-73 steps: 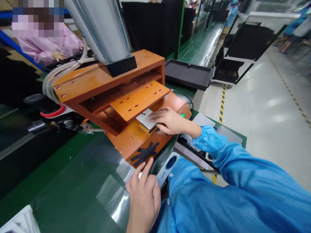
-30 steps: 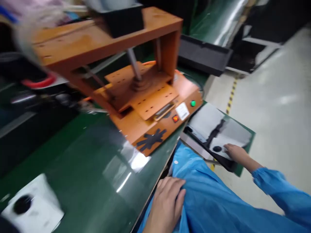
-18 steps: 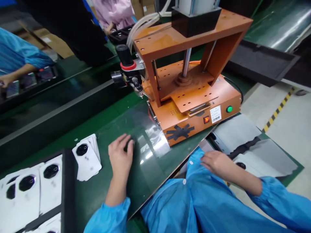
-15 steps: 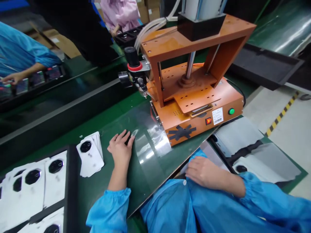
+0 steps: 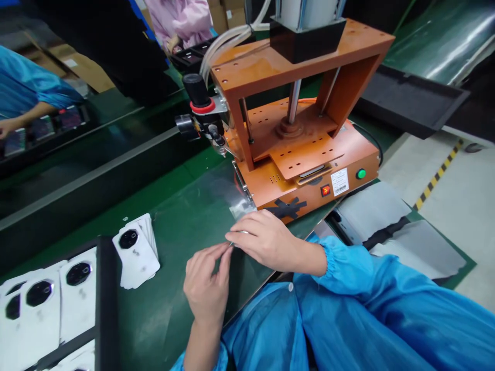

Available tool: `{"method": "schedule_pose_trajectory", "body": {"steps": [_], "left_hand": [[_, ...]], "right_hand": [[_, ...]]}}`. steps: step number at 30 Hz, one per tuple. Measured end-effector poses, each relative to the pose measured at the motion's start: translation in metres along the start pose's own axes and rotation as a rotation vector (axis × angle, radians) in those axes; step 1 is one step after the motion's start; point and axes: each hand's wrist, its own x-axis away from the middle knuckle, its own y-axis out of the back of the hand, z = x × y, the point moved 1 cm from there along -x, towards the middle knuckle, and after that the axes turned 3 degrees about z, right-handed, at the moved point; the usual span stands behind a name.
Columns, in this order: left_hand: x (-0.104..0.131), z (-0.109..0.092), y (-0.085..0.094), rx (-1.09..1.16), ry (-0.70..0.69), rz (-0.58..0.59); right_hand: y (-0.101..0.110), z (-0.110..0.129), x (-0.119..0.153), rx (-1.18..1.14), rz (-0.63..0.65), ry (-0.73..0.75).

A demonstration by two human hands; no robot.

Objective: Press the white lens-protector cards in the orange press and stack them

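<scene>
My left hand (image 5: 209,283) and my right hand (image 5: 268,239) meet over the green tabletop (image 5: 174,211), in front of an orange press machine (image 5: 266,180). Both are closed, with thumbs and forefingers pinched together. A thin bright edge shows at the fingertips, too small to name. Part of a clear plastic sheet (image 5: 237,208) lies on the table just beyond my right hand. Left of my hands lies a fanned stack of white phone back covers (image 5: 141,260), with a dark round camera area on the top one.
A black tray (image 5: 106,304) with several more white covers stands at the left. Grey-white sheets (image 5: 429,247) lie at the right beside the press. A regulator (image 5: 199,105) and hoses stick out from the press. Across the bench, a co-worker's blue sleeve (image 5: 34,77) shows.
My right hand has risen from my lap to the table. My left hand has moved right, off the table surface, and closed into a pinch beside it. The view has shifted slightly.
</scene>
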Motion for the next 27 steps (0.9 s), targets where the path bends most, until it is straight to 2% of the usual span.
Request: {"method": "schedule_pose_trajectory", "body": {"steps": [4,7,8,10,14,16,18,22,27], "left_hand": [[0.003,-0.007,0.001,-0.022,-0.073,0.012],[0.003,-0.007,0.0,0.051,-0.027,0.023],[0.003,-0.007,-0.001,0.092,0.028,0.029],[0.005,-0.008,-0.004,0.214,0.225,0.044],[0.014,-0.012,-0.015,0.722,0.703,0.057],[0.019,-0.014,-0.019,0.91,0.802,0.032],[0.023,-0.016,-0.02,0.941,0.832,-0.017],[0.031,-0.019,-0.015,0.863,0.846,-0.144],[0.047,-0.018,-0.008,0.779,0.866,-0.317]], "right_hand": [[-0.005,-0.003,0.007,0.026,0.023,0.038],[-0.004,-0.003,0.011,0.058,0.014,0.064],[-0.003,-0.003,0.011,0.071,0.009,0.077],[-0.001,-0.002,0.012,0.094,0.004,0.1],[0.002,0.002,0.014,0.113,0.024,0.17],[0.003,0.006,0.015,0.127,0.032,0.221],[0.002,0.01,0.016,0.144,0.033,0.269],[-0.002,0.016,0.021,0.16,0.018,0.337],[-0.01,0.019,0.032,0.055,-0.077,0.418]]}}
